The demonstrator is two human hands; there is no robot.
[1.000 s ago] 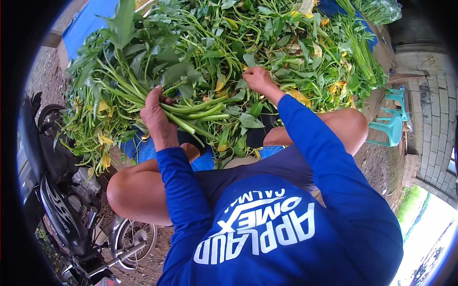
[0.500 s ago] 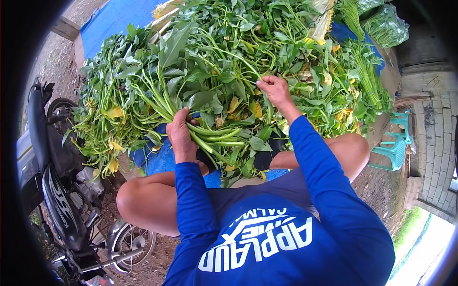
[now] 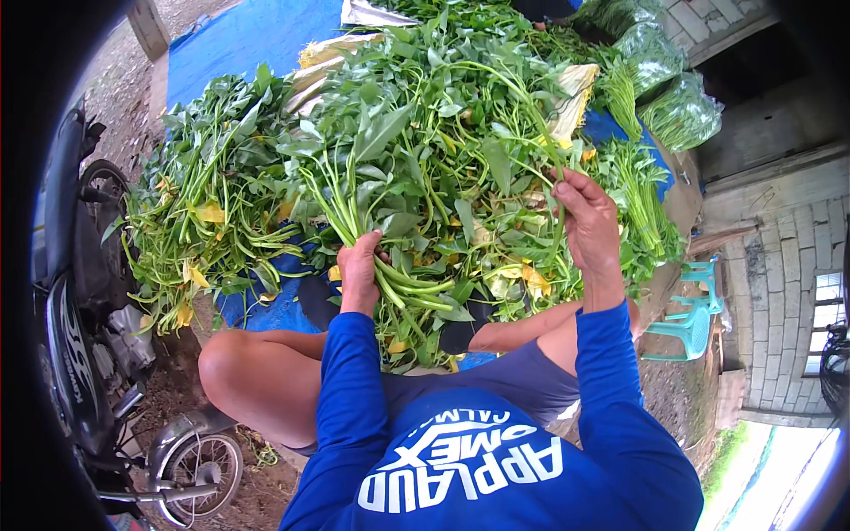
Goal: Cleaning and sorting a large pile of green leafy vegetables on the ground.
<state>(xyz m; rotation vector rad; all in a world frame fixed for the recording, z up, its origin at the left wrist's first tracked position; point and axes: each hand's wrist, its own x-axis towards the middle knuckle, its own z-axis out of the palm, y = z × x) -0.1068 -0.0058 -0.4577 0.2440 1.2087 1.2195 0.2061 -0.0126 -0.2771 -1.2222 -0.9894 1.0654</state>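
Observation:
My left hand (image 3: pixel 359 273) is closed around a bunch of water spinach (image 3: pixel 348 209). The bunch's leafy tops point up and away, and its stem ends stick out to the right below my fist. Off to the right, my right hand (image 3: pixel 588 217) pinches a single water spinach stem (image 3: pixel 535 113) between thumb and fingers. That stem arches back over the big heap of water spinach (image 3: pixel 434 133), which spreads in front of my crossed legs with yellow leaves mixed in.
Under the heap lies a blue tarp (image 3: pixel 257 44). Tied green bundles (image 3: pixel 639 199) and clear plastic bags of greens (image 3: pixel 683 113) are at the right. Green plastic stools (image 3: pixel 682 332) stand beyond my right knee; a motorcycle (image 3: pixel 75 354) is parked close on the left.
My right hand has moved right with the stem, away from the bunch. The left hand keeps hold of the bunch, and the whole view has shifted a little.

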